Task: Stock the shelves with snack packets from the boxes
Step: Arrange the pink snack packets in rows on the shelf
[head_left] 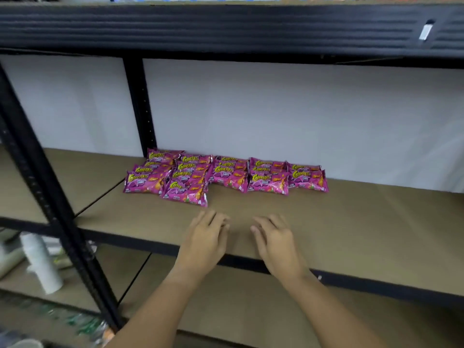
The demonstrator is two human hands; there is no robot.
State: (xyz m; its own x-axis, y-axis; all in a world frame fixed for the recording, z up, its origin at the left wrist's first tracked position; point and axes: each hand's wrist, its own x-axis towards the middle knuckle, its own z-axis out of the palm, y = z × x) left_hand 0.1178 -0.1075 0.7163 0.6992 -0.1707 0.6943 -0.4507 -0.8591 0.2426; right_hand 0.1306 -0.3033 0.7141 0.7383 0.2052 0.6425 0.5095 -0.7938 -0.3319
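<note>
Several pink snack packets [226,175] with yellow-green lettering lie in overlapping rows at the back of the brown shelf board [351,222], against the white wall. Both of my hands hover over the front part of that board, a short way in front of the packets. My left hand [207,238] is palm down with loosely bent fingers and holds nothing. My right hand [275,241] mirrors it beside it, also holding nothing. No box is in view.
A black upright post [50,197] runs diagonally at the left, another post [140,104] stands at the back. The upper shelf's black beam [226,28] hangs overhead. White rolls [41,262] lie on the lower left shelf. A lower brown board [251,310] sits beneath my arms.
</note>
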